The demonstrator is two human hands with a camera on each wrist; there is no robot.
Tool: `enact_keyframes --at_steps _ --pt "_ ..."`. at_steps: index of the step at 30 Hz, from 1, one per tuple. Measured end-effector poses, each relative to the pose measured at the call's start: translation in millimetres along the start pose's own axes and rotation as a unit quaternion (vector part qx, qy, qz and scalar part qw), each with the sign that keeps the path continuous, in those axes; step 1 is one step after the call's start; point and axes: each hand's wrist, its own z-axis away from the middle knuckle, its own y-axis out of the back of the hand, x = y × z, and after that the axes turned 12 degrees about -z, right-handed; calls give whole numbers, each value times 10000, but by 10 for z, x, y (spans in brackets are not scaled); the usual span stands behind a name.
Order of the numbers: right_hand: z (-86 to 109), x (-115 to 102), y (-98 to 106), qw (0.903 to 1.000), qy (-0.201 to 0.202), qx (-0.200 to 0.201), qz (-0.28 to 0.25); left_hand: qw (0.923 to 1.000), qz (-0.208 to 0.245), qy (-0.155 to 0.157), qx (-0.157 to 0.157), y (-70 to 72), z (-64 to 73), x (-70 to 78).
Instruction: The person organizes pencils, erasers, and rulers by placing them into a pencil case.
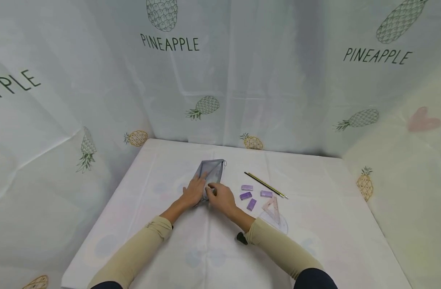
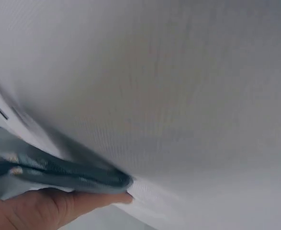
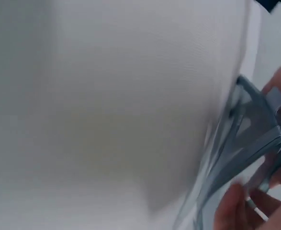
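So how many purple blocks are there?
4: one purple block farthest back, another just in front of it, one rightmost, near the pencils, one nearest the front. The grey bag might hide more.

Fabric walls (image 1: 43, 116) on three sides; back wall (image 1: 271, 80) greyish, right wall (image 1: 415, 172) yellower; pineapple prints (image 1: 207, 105) and lettering (image 1: 170, 43) (plus one pink heart (image 1: 423, 119)); table (image 1: 314, 188) white, pale blotches (image 1: 108, 245); light soft
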Motion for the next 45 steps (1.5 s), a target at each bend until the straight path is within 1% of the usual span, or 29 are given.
enact_keyframes --at_steps 2,4,7,11,13,15,19,23,26,29,30,33,35,37,40,45 --pt "78 -14 53 9981 250 160 532 10000 -45 -19 -73 23 5 -2" --pt "145 -26 101 9945 408 130 959 9998 -123 15 -134 39 0 -1" --pt "235 -24 159 9891 605 -119 1341 9996 -219 31 -185 53 0 -5" --pt "332 14 206 9775 904 -420 1860 9993 -323 -5 -173 46 -6 9" --pt "373 35 225 9713 984 -568 2089 9992 -374 -29 -164 34 -3 22" --pt "406 60 242 9674 954 -716 2234 9992 -354 -22 -199 18 8 39" --pt "420 113 279 9654 727 -969 2308 9990 -321 35 -294 -2 32 47" --pt "389 186 369 9672 584 -986 2265 9992 -299 83 -253 -19 23 44" --pt "355 258 478 9685 480 -947 2252 9990 -349 133 -228 -23 9 33" --pt "316 353 631 9682 352 -833 2332 9988 -406 137 -225 -15 -11 25" --pt "301 389 692 9702 328 -732 2287 9989 -402 116 -221 -12 -20 25" --pt "267 517 872 9743 213 -479 2192 9994 -287 52 -197 -8 -38 11" --pt "257 596 1002 9774 58 -388 2077 9997 -173 45 -195 -5 -44 11" --pt "261 686 1128 9777 -130 -339 2069 9998 -119 53 -177 -1 -48 12" --pt "294 823 1298 9781 -333 -255 2039 9997 -194 59 -161 -6 -53 10" --pt "364 1050 1546 9776 -599 -90 2017 9989 -391 1 -266 -24 -61 -10"
